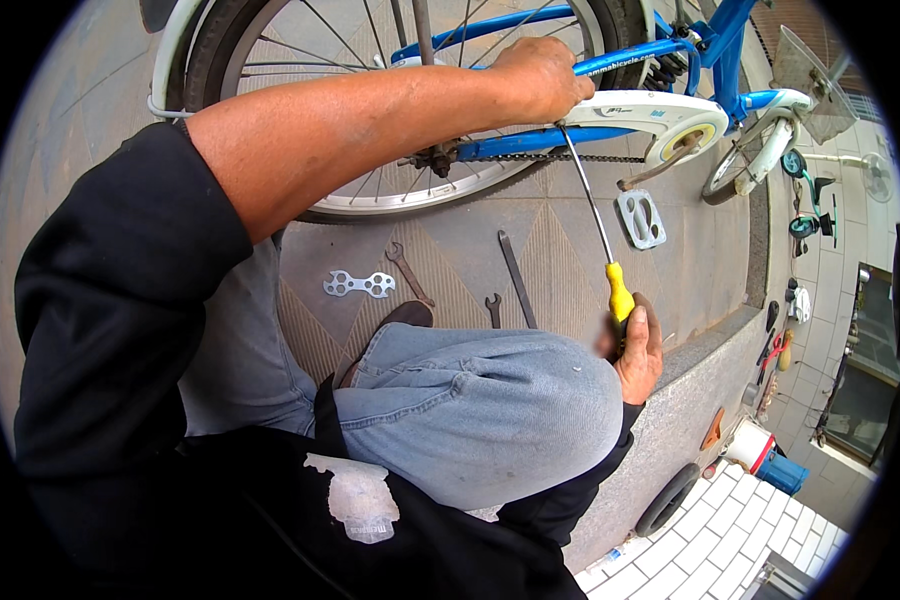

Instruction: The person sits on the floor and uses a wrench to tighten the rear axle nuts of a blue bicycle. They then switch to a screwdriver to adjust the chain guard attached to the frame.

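My right hand (638,352) is closed round the yellow-and-black handle of a screwdriver (619,285). Its long metal shaft slants up and away, and the tip meets the lower edge of a white chain guard (642,112) on a blue bicycle (735,50). On the guard's upper side, just above that tip, my left hand (540,82) grips with curled fingers; some of its fingertips are hidden. The chain (595,158) runs below the guard to a crank arm (660,165). A grey-white pedal (641,220) lies on the paving, off the crank.
Near my foot lie a multi-hole flat spanner (360,284), a rusty wrench (407,272), a smaller wrench (493,309) and a flat metal bar (517,278). A stone ledge (690,385) rises at right, with a black tyre (668,499) and a white bucket (748,443) beyond.
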Tool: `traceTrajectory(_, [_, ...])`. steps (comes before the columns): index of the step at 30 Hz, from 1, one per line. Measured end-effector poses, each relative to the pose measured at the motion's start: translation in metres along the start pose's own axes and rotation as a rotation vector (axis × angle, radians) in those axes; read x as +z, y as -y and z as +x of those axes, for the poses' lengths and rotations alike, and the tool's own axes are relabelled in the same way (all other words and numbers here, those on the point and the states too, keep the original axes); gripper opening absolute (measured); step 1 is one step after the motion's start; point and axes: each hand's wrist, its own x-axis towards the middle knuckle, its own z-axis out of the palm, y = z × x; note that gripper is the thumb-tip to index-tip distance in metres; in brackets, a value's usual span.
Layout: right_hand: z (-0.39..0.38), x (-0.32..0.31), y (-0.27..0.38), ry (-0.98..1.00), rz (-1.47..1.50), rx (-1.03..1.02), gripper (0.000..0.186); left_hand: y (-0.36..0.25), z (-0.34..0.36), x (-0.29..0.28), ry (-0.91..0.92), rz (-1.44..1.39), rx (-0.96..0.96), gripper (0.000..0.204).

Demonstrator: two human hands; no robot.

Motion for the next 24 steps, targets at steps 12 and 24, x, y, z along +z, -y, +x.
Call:
traceTrajectory(12, [0.001,-0.003,0.0,0.026,0.079,0.109,0.046,0.0,0.002,0.0,-0.021,-0.007,0.014,0.044])
traceTrajectory(24, [0.0,-0.005,0.005,0.037,0.07,0.121,0.056,-0.001,0.0,0.0,-0.013,-0.011,0.016,0.044])
